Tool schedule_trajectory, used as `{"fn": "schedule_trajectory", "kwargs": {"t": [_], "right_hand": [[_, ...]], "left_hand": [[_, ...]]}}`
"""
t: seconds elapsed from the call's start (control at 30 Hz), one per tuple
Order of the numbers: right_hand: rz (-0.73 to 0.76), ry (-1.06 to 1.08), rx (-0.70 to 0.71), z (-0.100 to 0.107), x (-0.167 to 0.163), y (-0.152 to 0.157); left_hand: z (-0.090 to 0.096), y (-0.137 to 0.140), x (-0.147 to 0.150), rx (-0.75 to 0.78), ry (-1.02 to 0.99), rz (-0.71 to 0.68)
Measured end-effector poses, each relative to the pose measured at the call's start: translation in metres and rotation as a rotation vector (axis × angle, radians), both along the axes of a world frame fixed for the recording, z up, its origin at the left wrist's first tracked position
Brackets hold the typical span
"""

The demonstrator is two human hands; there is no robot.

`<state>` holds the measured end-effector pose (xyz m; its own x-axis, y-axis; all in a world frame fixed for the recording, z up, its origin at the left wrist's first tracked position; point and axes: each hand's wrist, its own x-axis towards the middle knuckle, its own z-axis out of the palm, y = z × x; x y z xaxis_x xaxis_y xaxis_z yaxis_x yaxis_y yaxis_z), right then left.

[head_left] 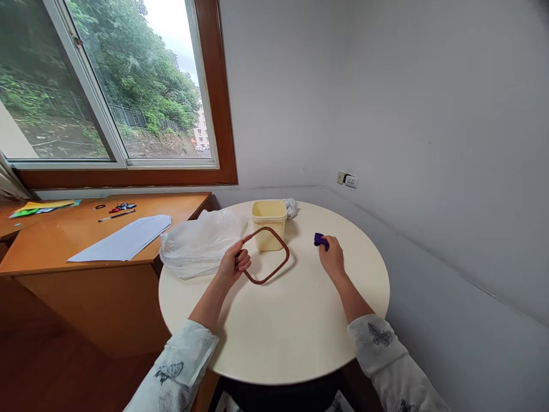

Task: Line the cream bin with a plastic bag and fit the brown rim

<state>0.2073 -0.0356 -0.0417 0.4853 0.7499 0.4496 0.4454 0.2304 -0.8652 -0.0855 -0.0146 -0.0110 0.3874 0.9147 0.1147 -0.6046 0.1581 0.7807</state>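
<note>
My left hand [235,264] is closed round one side of a brown square ring [287,252] with rounded corners, which is held tilted above the table. Through and behind the ring stands a pale yellow plastic bin [269,242], upright with its top uncovered. My right hand [333,256] is on the right part of the table, its fingers closed on a bunched purple cloth [318,239]. Part of the cloth is hidden under the fingers.
The round cream table [283,337] carries a crumpled translucent plastic bag [201,240] at left and a whitish bundle [291,208] behind the bin. A wooden desk [94,229] adjoins, with white papers [128,240], a pen [116,216] and small items. Walls close off the right.
</note>
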Motion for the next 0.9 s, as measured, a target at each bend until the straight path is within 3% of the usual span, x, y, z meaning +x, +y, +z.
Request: {"fn": "schedule_trajectory", "kwargs": {"t": [0.17, 0.47, 0.9], "right_hand": [[0.011, 0.314, -0.008, -0.006, 0.024, 0.010], [0.291, 0.944, -0.005, -0.002, 0.027, 0.022], [0.451, 1.193, -0.106, 0.002, 0.021, 0.012]], "left_hand": [[0.001, 0.001, 0.001, -0.002, 0.005, 0.005], [0.001, 0.002, 0.003, -0.035, 0.063, -0.020], [-0.004, -0.001, 0.010, -0.100, 0.238, -0.123]]}}
